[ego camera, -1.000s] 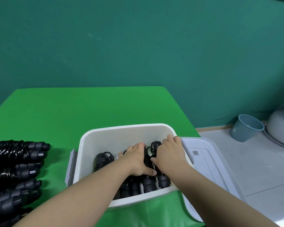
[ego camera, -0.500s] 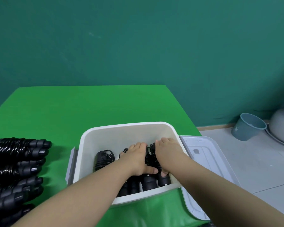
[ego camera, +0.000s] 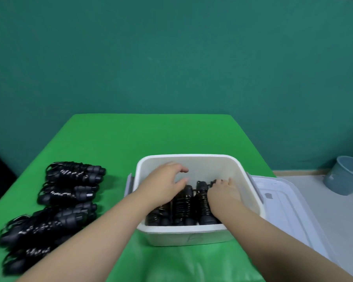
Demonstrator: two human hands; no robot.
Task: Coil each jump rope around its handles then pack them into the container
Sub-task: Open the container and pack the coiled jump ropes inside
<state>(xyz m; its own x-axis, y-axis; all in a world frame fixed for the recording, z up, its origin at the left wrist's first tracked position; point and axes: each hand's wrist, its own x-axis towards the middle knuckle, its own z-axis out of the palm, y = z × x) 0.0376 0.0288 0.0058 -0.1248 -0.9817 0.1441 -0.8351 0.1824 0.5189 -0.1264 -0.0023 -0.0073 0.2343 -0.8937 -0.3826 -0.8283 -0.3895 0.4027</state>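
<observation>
**Both hands inside the white container**

The left hand (ego camera: 165, 185) hovers with loosely curled fingers, holding nothing, above the coiled jump ropes (ego camera: 189, 206) packed in the container (ego camera: 183, 234). The right hand (ego camera: 222, 193) rests on the rightmost rope; I cannot tell whether it grips. More coiled ropes (ego camera: 55, 202) lie stacked on the green table (ego camera: 147, 135), left of the container.
</observation>
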